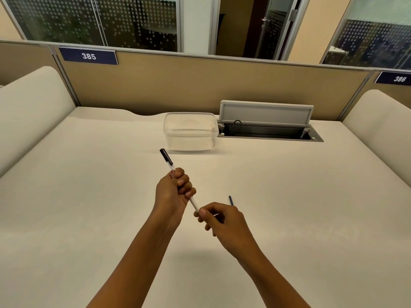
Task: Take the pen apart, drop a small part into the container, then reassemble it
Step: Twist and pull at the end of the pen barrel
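Observation:
My left hand (173, 192) is wrapped around the middle of a white pen (193, 202) whose black cap (166, 156) points up and away to the left. At the pen's near end, my right hand (219, 218) pinches the tip with thumb and forefinger. A thin blue rod (231, 200), apparently the refill, sticks up behind the right hand; I cannot tell whether the hand holds it. A clear plastic container (190, 132) stands on the desk beyond the hands, lidless, and looks empty.
The pale desk (89, 196) has an open cable hatch (269, 130) with a raised grey lid right of the container. A tan partition with number plates runs along the back. Cushioned side panels rise at left and right.

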`<act>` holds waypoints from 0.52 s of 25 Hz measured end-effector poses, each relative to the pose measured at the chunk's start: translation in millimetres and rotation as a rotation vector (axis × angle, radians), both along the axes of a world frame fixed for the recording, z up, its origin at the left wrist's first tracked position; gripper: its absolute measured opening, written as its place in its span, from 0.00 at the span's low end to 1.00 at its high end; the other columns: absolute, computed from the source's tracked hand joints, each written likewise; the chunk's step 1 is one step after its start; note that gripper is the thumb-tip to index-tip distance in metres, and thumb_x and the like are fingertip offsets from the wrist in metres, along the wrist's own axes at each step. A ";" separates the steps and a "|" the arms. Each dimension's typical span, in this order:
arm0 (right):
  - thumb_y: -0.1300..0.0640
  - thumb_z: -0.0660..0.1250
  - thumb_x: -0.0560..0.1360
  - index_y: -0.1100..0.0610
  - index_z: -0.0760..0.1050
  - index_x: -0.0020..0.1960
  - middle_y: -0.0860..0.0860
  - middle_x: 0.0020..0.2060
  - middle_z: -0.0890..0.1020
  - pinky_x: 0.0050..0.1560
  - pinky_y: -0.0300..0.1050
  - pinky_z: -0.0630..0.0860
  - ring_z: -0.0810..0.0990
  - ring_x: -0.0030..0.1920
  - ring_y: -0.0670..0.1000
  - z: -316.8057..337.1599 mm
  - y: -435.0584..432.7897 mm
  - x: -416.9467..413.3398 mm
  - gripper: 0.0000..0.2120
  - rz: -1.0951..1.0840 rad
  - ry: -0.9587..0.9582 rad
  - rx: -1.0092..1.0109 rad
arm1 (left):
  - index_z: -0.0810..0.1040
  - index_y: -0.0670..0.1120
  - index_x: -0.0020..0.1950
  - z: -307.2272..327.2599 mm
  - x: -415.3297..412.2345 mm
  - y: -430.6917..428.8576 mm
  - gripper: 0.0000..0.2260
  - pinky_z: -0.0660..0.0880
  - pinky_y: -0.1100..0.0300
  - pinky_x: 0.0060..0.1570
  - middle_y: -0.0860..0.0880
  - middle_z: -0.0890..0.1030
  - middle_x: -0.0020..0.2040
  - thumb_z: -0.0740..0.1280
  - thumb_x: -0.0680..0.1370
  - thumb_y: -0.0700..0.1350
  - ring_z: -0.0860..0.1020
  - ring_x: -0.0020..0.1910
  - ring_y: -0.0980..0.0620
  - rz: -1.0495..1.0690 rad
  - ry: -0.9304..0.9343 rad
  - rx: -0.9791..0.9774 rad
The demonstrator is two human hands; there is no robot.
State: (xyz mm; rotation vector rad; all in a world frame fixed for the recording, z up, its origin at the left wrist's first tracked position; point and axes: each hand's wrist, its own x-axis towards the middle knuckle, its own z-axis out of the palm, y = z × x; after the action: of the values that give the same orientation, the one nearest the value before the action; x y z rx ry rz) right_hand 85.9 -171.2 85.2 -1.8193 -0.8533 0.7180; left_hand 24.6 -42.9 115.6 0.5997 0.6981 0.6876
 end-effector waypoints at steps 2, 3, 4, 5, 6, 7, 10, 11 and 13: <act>0.49 0.68 0.74 0.50 0.81 0.44 0.43 0.34 0.82 0.34 0.28 0.72 0.79 0.33 0.40 -0.9 -0.4 -1.1 0.06 -0.009 0.007 -0.009 | 0.64 0.46 0.30 -1.2 -0.6 0.1 0.19 0.60 0.66 0.19 0.53 0.64 0.19 0.45 0.76 0.33 0.59 0.18 0.57 -0.001 0.005 -0.011; 0.49 0.70 0.72 0.51 0.80 0.42 0.44 0.33 0.81 0.35 0.29 0.73 0.79 0.33 0.41 -1.0 -0.9 -1.1 0.05 -0.028 0.005 -0.010 | 0.64 0.47 0.30 -2.0 -0.8 -0.6 0.18 0.60 0.66 0.19 0.53 0.64 0.20 0.45 0.76 0.33 0.59 0.18 0.57 -0.003 0.004 -0.015; 0.49 0.72 0.70 0.51 0.79 0.41 0.44 0.32 0.81 0.34 0.30 0.73 0.78 0.33 0.42 -1.4 -1.4 -1.1 0.06 -0.051 0.004 -0.007 | 0.64 0.47 0.30 -2.8 -0.6 -1.7 0.18 0.59 0.66 0.19 0.53 0.64 0.20 0.45 0.76 0.33 0.59 0.18 0.57 -0.007 0.003 -0.017; 0.50 0.74 0.68 0.51 0.78 0.39 0.45 0.31 0.80 0.34 0.31 0.74 0.77 0.32 0.43 -2.0 -2.2 -1.4 0.07 -0.071 0.005 -0.001 | 0.64 0.47 0.31 -3.6 -0.6 -3.1 0.18 0.59 0.66 0.19 0.53 0.64 0.20 0.45 0.77 0.33 0.59 0.18 0.57 -0.012 0.005 -0.015; 0.50 0.75 0.67 0.51 0.76 0.39 0.45 0.31 0.79 0.33 0.31 0.74 0.77 0.32 0.44 -2.2 -2.8 -2.1 0.09 -0.084 0.010 0.004 | 0.64 0.47 0.31 -4.2 -0.3 -4.6 0.18 0.59 0.66 0.19 0.53 0.64 0.20 0.45 0.77 0.34 0.59 0.18 0.57 -0.015 0.011 -0.011; 0.49 0.75 0.67 0.50 0.75 0.39 0.45 0.32 0.79 0.34 0.32 0.74 0.77 0.33 0.44 -1.9 -3.1 -3.2 0.10 -0.089 0.023 0.011 | 0.64 0.47 0.31 -4.9 0.0 -5.6 0.18 0.59 0.66 0.19 0.53 0.64 0.20 0.46 0.78 0.34 0.59 0.18 0.57 -0.017 0.019 -0.004; 0.44 0.72 0.68 0.48 0.77 0.44 0.43 0.39 0.80 0.38 0.36 0.76 0.78 0.36 0.45 -1.7 -2.8 -4.3 0.11 -0.091 0.075 0.007 | 0.64 0.46 0.31 -4.7 0.7 -5.8 0.18 0.60 0.66 0.19 0.53 0.64 0.20 0.45 0.76 0.33 0.59 0.18 0.57 -0.017 0.027 0.005; 0.43 0.70 0.70 0.48 0.79 0.45 0.42 0.38 0.81 0.38 0.36 0.76 0.78 0.36 0.44 -1.2 -3.3 -4.1 0.10 -0.081 0.072 -0.007 | 0.64 0.46 0.31 -4.2 0.8 -5.5 0.18 0.60 0.66 0.19 0.53 0.64 0.20 0.45 0.76 0.32 0.59 0.18 0.57 -0.018 0.024 0.004; 0.44 0.67 0.73 0.47 0.82 0.43 0.42 0.34 0.82 0.35 0.32 0.74 0.78 0.34 0.41 -0.4 -4.8 -3.3 0.09 -0.040 0.062 -0.023 | 0.64 0.46 0.31 -2.8 0.7 -4.8 0.18 0.60 0.66 0.19 0.53 0.64 0.20 0.44 0.75 0.32 0.59 0.18 0.57 -0.017 0.021 0.000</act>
State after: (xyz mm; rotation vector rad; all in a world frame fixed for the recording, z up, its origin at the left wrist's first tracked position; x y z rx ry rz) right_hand 82.6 -176.0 84.8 -1.8198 -0.7688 0.7568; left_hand 25.3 -47.7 112.8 0.6133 0.7121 0.6660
